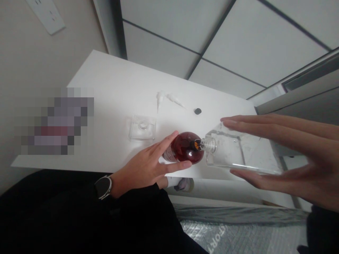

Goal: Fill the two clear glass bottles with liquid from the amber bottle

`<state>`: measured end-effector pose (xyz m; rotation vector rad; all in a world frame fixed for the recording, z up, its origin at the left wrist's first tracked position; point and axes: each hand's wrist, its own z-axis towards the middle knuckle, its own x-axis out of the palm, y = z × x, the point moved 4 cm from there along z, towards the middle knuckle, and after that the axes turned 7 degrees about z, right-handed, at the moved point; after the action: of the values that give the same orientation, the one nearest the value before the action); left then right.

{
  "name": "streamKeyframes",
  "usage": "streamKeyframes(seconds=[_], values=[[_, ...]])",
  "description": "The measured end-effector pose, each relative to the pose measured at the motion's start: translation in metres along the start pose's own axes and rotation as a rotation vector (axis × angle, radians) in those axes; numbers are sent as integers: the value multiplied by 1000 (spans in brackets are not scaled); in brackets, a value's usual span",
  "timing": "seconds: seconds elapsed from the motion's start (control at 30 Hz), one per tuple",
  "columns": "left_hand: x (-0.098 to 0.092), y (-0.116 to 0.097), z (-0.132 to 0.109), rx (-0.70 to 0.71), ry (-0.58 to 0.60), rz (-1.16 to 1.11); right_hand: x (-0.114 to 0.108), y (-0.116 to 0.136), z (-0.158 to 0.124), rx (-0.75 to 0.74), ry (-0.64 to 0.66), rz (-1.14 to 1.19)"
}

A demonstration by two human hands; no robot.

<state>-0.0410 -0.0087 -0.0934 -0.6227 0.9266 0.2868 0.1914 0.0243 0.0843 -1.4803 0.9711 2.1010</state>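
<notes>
left hand (148, 162): fingers spread round red bottle (185, 152) | right hand (317, 151): pinching clear bottle (245, 151), tipped | mouths near-level (touching? can't tell tbh)

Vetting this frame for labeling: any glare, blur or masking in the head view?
Head view: small bright glints on the dark red bottle; clear bottle looks soft, low-contrast; two white pieces nearly wash into the white table; pixelation masks a patch at left.

By the tabletop's (111, 95) near edge, my left hand (145, 163) is holding a red bottle (185, 151), my right hand (319, 167) a clear bottle (242, 150).
</notes>
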Motion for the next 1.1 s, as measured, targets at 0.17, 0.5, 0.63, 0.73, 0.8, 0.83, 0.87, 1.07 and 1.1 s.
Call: streamKeyframes(seconds=[0.17,0.5,0.63,0.73,0.8,0.83,0.87,1.07,1.1], values=[[-2,-1,0,1,4,11,2,1,2,2,11,29],[1,0,-1,-8,-24,-35,-1,5,4,-23,22,-13],[1,0,-1,-18,-23,-39,-2,8,7,-40,53,-23],[2,0,-1,-5,-36,-38,-3,9,9,-45,81,-37],[2,0,-1,-14,-34,-37,-5,9,10,-40,79,-47],[3,0,-1,-17,-33,-38,-6,10,11,-40,75,-45],[3,0,-1,-18,-33,-39,-6,10,12,-42,65,-41],[1,0,-2,-14,-3,-2,-4,10,12,-51,69,-47],[2,0,-2,-3,13,7,-4,9,12,-49,71,-48]])
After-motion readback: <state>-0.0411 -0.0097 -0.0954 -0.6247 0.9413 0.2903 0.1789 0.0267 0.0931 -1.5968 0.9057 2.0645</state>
